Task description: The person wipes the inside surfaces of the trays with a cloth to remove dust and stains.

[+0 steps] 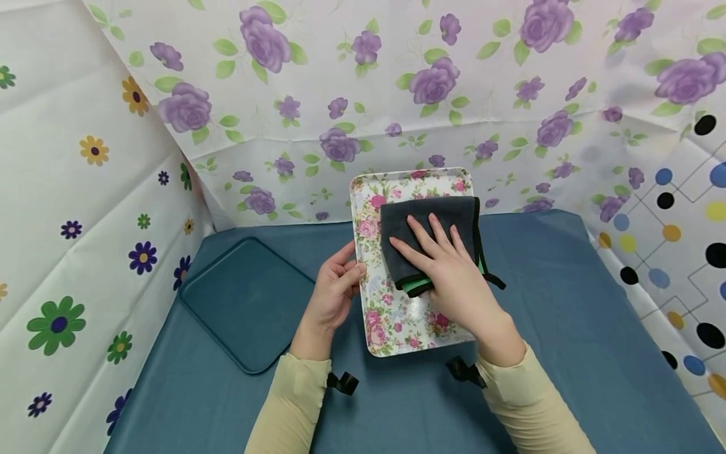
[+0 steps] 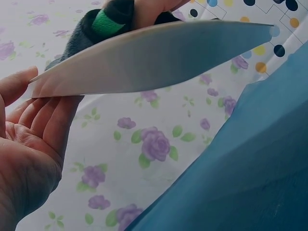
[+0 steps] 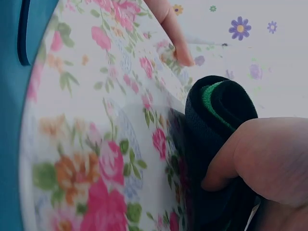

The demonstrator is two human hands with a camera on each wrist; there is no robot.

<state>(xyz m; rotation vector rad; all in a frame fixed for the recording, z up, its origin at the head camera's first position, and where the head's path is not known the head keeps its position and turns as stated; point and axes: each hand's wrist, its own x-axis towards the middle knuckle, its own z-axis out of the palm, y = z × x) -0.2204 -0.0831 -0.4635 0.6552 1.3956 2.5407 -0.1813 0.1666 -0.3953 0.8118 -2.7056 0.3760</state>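
A white rectangular tray with a pink floral print (image 1: 397, 325) is held up, tilted, above the table. My left hand (image 1: 331, 290) grips its left edge, thumb on the printed face and fingers underneath, as the left wrist view shows against the pale underside. On the printed face lies a folded dark grey cloth (image 1: 399, 217) with black edging and a green inner side. My right hand (image 1: 459, 280) presses on that cloth with fingers spread and straight. In the right wrist view, the thumb rests along the cloth's rolled edge (image 3: 224, 103).
A dark teal square tray (image 1: 246, 309) lies on the blue-covered table (image 1: 567, 353), left of my left forearm. Behind the table hangs a sheet with purple flowers (image 1: 340, 145). Patterned sheets also close off the left and right sides.
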